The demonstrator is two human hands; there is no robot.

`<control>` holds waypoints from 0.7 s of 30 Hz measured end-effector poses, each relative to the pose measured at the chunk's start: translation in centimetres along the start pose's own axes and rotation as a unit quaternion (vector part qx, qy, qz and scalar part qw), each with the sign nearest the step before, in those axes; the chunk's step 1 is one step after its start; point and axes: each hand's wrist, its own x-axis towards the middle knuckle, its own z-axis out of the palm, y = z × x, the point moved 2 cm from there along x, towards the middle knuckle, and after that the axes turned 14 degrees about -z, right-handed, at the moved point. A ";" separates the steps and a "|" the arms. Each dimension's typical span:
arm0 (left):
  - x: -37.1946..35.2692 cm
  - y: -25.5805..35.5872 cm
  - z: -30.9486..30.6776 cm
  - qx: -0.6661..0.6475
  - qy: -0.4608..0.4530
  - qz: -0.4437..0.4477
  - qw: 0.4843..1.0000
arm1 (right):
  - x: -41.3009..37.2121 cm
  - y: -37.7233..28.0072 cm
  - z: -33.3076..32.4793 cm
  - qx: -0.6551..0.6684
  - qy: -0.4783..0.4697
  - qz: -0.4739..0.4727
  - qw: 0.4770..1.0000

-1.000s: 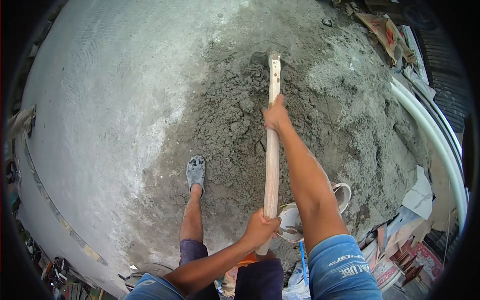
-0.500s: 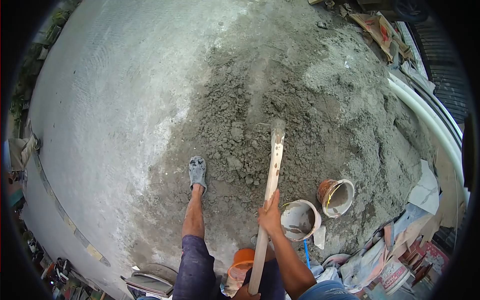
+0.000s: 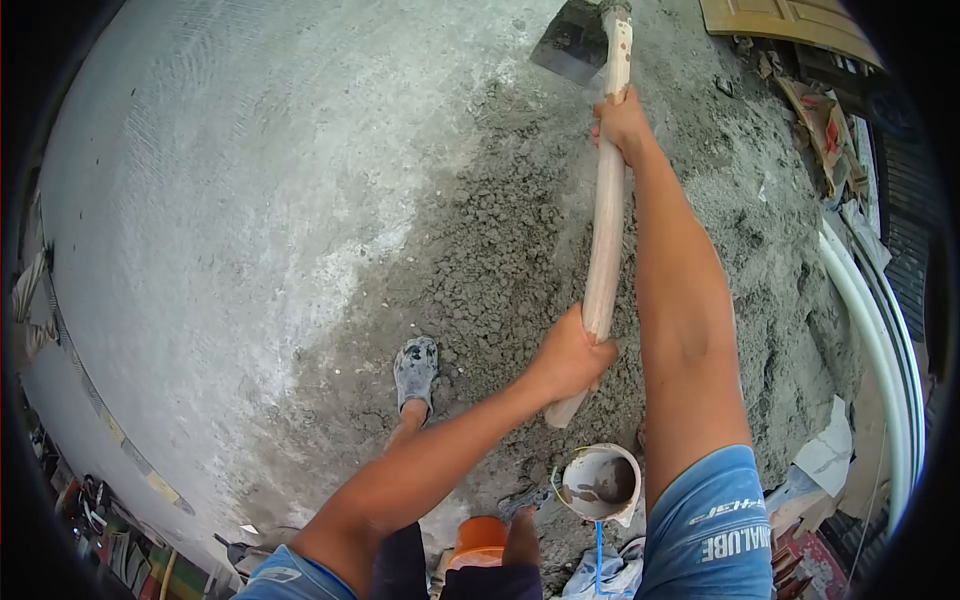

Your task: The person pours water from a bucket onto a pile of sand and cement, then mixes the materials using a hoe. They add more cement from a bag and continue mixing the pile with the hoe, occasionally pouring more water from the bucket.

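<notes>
A hoe with a long pale wooden handle [image 3: 606,220] is raised in front of me, its dark metal blade [image 3: 572,42] at the top of the view. My right hand [image 3: 622,122] is wrapped round the handle a little below the blade. Close to the butt end, my left hand [image 3: 577,355] grips the same handle. Below the hoe lies a heap of damp grey mortar [image 3: 490,240], lumpy and spread over the concrete floor [image 3: 250,200]. My left foot in a grey clog [image 3: 416,368] stands at the heap's near edge.
A white bucket [image 3: 628,505] with grey residue stands near my right leg, and an orange bucket [image 3: 481,533] sits between my legs. White pipes [image 3: 880,340] run along the right side. A wooden panel [image 3: 790,22] lies at the top right.
The hoe has risen from the mortar, and its blade now shows. My right hand has moved far up and forward; my left has come up from my lap with the handle's end.
</notes>
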 end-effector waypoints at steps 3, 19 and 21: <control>-1.7 2.2 -0.2 -0.077 -0.007 -0.019 0.997 | 2.1 -2.0 0.6 -0.050 -0.045 0.049 0.996; -22.1 -14.9 11.9 -0.225 0.041 -0.156 0.961 | -28.0 0.4 2.2 -0.118 -0.204 0.156 0.959; -25.4 -19.2 14.5 -0.263 0.048 -0.164 0.950 | -33.9 5.2 4.0 -0.161 -0.206 0.090 0.961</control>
